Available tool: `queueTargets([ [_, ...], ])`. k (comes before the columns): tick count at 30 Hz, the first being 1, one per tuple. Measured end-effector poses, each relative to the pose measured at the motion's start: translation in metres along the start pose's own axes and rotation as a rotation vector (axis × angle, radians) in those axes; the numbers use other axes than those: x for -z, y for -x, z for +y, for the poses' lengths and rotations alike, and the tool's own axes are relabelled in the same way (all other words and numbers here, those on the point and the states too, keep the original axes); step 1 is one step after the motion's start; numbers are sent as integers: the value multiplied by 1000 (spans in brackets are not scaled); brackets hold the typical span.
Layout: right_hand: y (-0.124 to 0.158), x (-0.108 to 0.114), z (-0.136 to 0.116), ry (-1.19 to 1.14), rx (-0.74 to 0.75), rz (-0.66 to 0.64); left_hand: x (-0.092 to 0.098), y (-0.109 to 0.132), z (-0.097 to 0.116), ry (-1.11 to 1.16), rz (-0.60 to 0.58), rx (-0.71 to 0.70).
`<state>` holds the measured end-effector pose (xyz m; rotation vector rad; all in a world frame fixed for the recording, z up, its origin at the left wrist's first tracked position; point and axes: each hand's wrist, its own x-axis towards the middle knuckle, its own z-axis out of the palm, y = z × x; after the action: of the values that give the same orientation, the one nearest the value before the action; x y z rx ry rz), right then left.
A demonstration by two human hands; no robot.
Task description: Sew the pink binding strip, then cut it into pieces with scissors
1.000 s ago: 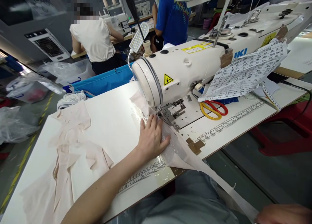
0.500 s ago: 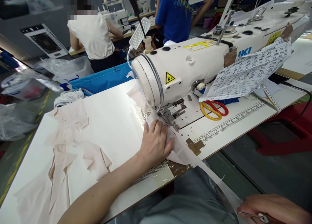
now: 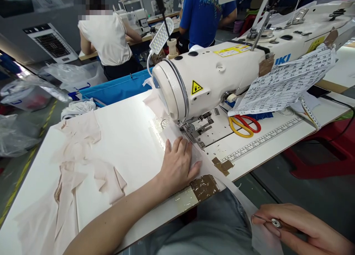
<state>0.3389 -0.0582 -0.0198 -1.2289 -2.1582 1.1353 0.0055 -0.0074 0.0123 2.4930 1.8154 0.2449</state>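
My left hand [image 3: 179, 160] lies flat on pale pink fabric [image 3: 206, 166], fingertips just in front of the presser foot [image 3: 186, 128] of a white sewing machine [image 3: 205, 79]. From there the fabric runs as a narrow strip over the table's front edge, down to the lower right. My right hand [image 3: 296, 225] is closed around an awl [image 3: 277, 223] with a brown handle and thin metal point. Its fingertips also touch the hanging strip, beside my lap. Part of the awl's handle is hidden by the hand.
Loose pink fabric pieces [image 3: 81, 131] lie along the table's left side. Red-and-yellow-handled scissors [image 3: 244, 126] rest right of the presser foot, below a handwritten sheet [image 3: 285, 83]. A red stool [image 3: 313, 155] stands at the right. Two people sit or stand beyond the machine.
My right hand has moved up and to the left with the awl. The fabric under my left hand has shifted, baring more brown tape at the table edge. My left hand stays nearly in place.
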Motion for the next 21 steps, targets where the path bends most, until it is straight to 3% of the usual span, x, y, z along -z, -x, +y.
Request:
queueTargets([
  [10,-38,5,-43,14,57,-81,-3,1,-1,-49,44,-15],
  [15,-50,-1,-51,-30,80,-34,-4,1,-3,-58,83,-19],
  [21,-65,-9,-55,-104,126,-84,-9,-1,-4,-101,170,-47],
])
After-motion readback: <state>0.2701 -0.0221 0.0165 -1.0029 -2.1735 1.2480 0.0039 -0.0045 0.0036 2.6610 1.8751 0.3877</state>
